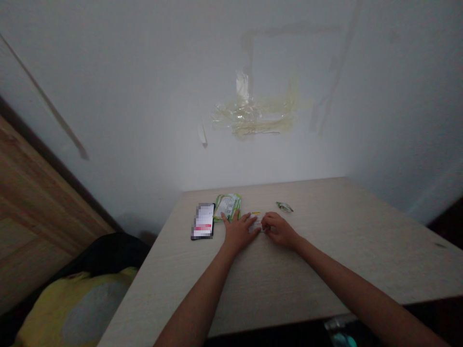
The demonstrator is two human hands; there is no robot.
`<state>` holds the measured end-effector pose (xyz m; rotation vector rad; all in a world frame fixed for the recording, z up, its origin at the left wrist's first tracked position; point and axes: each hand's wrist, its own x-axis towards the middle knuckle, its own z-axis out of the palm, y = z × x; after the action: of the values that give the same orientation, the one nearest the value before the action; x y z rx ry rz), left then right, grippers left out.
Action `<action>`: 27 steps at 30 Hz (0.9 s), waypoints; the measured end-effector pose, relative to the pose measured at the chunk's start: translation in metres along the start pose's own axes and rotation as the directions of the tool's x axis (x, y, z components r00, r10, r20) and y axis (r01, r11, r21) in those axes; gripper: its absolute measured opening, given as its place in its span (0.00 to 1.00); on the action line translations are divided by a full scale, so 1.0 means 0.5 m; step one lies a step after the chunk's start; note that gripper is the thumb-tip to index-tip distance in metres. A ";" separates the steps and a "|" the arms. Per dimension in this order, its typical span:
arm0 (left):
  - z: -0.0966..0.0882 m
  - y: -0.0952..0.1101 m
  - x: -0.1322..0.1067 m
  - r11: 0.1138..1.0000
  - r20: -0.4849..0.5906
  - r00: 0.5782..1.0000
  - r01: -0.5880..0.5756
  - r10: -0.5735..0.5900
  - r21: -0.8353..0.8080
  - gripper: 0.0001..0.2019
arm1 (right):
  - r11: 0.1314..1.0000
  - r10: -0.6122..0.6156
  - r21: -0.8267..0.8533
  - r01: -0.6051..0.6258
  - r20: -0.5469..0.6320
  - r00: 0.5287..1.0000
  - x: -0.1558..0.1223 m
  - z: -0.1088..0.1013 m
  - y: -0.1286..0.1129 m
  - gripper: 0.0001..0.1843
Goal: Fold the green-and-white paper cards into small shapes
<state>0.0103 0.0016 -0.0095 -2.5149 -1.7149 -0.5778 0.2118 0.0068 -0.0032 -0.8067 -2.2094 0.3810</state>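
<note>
Both hands down on table (325, 250), meeting over a small white item (256, 225) near the far edge. Left hand (238, 232) flat, fingers spread, pressing item's left end. Right hand (280, 230) curled, fingers pinching the right end. Item mostly covered; can't tell what it is.

For the step in hand, judging by the pose: keep left palm as the anchor, work only with right fingertips, small pulls, no lifting off the table.

Count:
- 1 white item, between the hands
- 1 phone (203, 221), just left of left hand
- 1 green packet (227, 206), touching left fingertips
- 1 small yellow strip (255, 212), just beyond the item
- 1 torn wrapper scrap (284, 207), apart, beyond right hand
</note>
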 end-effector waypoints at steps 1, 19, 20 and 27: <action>0.000 0.000 0.000 1.000 -0.004 1.000 -0.001 0.001 -0.001 0.22 | 1.000 -0.003 0.009 0.003 0.003 1.000 0.000 -0.001 0.000 0.13; -0.011 -0.009 0.004 1.000 0.127 0.992 -0.020 0.020 0.002 0.27 | 0.993 0.119 -0.019 -0.120 -0.050 0.992 -0.004 0.014 0.047 0.16; -0.013 -0.013 0.005 1.000 0.153 0.988 -0.020 0.022 -0.011 0.28 | 0.993 0.119 -0.019 -0.119 -0.026 0.993 -0.004 0.012 0.049 0.17; -0.023 -0.037 0.010 0.998 0.288 0.956 -0.036 0.050 -0.057 0.32 | 0.989 0.149 -0.004 -0.150 0.071 0.986 -0.012 -0.006 0.077 0.14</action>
<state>-0.0080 0.0105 -0.0004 -2.7820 -1.7440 -0.2623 0.2339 0.0322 -0.0234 -0.9752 -2.2201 0.4915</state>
